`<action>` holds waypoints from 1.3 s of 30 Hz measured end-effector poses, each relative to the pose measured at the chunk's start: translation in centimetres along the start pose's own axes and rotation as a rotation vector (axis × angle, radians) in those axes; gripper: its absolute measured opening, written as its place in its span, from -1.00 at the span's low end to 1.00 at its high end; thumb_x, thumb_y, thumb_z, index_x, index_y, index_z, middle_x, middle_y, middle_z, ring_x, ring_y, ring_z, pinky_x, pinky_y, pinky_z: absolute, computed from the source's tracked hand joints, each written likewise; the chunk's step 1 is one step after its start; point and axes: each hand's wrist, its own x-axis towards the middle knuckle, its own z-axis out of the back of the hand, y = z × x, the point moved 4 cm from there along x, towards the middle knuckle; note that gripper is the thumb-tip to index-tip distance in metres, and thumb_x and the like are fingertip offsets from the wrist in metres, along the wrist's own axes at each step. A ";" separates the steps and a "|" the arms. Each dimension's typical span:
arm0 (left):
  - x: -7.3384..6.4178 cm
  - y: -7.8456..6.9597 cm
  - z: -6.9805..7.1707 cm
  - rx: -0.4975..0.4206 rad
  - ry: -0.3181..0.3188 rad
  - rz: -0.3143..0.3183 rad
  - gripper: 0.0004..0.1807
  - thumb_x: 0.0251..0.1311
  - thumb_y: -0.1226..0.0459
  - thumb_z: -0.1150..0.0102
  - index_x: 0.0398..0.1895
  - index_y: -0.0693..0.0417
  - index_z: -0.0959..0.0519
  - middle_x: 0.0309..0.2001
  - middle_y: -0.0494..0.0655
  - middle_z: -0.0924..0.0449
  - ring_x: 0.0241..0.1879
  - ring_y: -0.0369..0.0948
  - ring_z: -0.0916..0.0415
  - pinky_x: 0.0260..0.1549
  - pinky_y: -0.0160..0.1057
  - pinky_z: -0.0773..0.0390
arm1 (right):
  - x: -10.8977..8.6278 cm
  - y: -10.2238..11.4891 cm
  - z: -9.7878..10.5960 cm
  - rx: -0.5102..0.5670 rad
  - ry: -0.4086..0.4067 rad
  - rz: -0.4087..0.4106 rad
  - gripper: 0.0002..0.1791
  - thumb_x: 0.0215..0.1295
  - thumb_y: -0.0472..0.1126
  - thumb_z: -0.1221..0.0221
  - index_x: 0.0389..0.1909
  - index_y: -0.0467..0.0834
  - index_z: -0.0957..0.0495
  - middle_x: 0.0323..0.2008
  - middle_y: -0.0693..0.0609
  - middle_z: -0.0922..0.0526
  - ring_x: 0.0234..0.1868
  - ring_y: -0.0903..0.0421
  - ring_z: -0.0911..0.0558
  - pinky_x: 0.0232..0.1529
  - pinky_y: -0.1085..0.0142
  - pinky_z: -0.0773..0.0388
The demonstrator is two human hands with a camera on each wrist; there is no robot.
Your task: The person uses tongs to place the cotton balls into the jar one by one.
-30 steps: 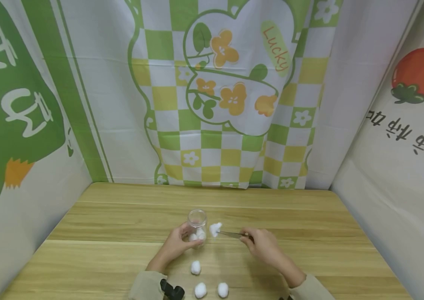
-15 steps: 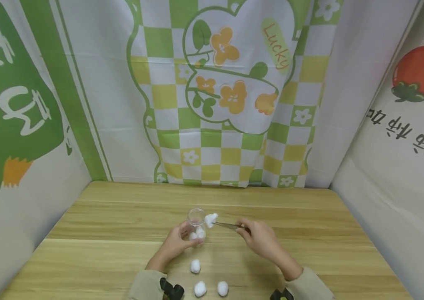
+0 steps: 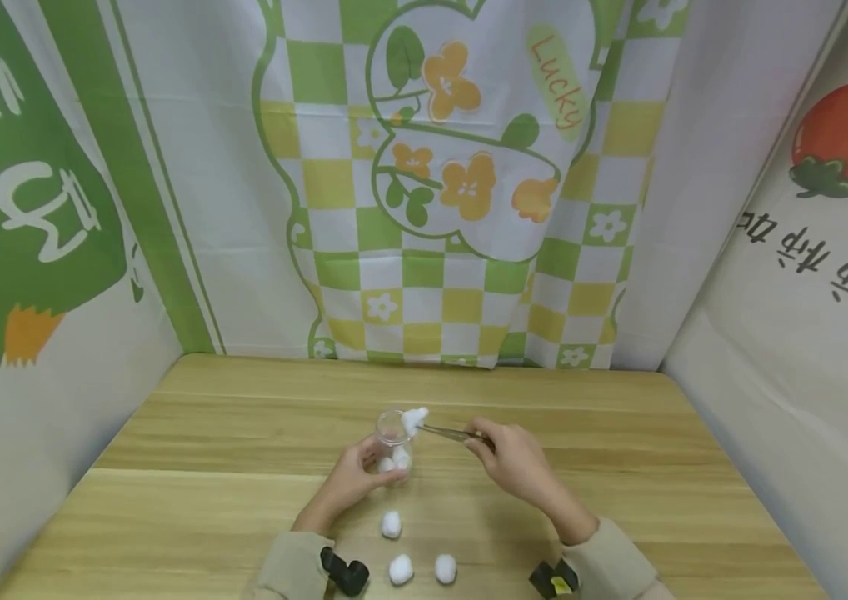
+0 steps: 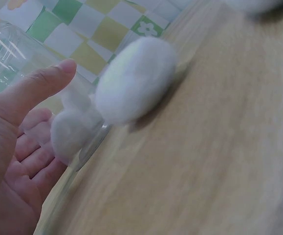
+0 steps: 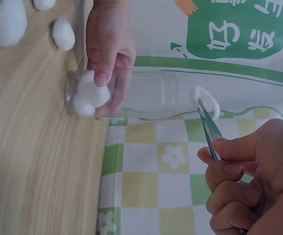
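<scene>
Left hand (image 3: pixel 352 477) grips the clear, round glass-or-plastic jar (image 5: pixel 146 93), probably for steadiness, while the right hand (image 3: pixel 517 462) pinches slim silver metal tweezers (image 3: pixel 448 432) holding a fluffy white cotton ball (image 3: pixel 414 419) just above its mouth.

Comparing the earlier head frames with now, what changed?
The right hand carried the tweezers and their gripped cotton piece leftward and up, from beside the jar to just above its rim. Nothing was newly grasped or released. Unchanged: the left hand holding the jar, and three loose cotton balls on the table.
</scene>
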 end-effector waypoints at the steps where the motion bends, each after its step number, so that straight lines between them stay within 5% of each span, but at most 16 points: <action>1: 0.0 0.0 0.0 0.004 0.001 -0.001 -0.36 0.02 0.24 -0.42 0.20 0.20 -0.46 0.19 0.25 -0.53 0.21 0.13 -0.50 0.30 0.07 -0.45 | 0.1 0.1 0.0 0.003 0.000 -0.005 -0.92 0.31 -0.20 -0.17 -0.27 -0.11 -0.59 -0.71 0.15 -0.42 -0.70 0.36 -0.18 -0.68 0.55 -0.04; 39: -0.1 -0.2 0.0 0.005 0.014 -0.031 -0.35 0.02 0.25 -0.42 0.23 0.17 -0.44 0.13 0.23 -0.57 0.20 0.14 -0.51 0.27 0.05 -0.48 | 1.3 0.6 -2.1 0.026 0.022 -0.037 -0.95 0.28 -0.23 -0.20 -0.31 -0.13 -0.58 -0.73 0.16 -0.36 -0.70 0.30 -0.19 -0.68 0.52 -0.01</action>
